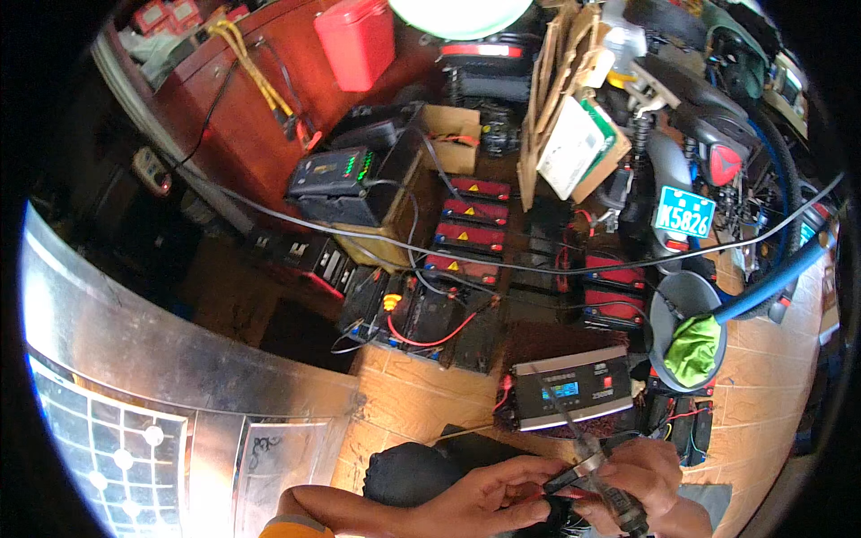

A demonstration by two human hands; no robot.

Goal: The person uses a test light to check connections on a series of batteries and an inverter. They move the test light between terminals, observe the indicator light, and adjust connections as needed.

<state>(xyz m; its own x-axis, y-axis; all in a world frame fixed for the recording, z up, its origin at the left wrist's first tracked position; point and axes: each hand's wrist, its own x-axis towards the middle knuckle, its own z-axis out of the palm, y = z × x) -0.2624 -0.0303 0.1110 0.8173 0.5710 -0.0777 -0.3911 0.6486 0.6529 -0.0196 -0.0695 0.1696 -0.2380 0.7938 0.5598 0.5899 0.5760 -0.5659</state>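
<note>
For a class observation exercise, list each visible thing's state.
Silver rectangular metal device: display lit
Black boxy plastic device: green lights on
Grey round plastic bucket: uncovered
Green fabric cloth: crumpled
Brown rectangular cardboard box: open
Left hand: fingers curled, grip unclear
Right hand: gripping long thin grey tool

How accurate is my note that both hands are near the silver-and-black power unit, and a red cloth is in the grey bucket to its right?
One slip: in the head view, the cloth in the grey bucket is bright green, not red. The left hand and right hand are near the silver-and-black power unit, with the bucket to its right.
</note>
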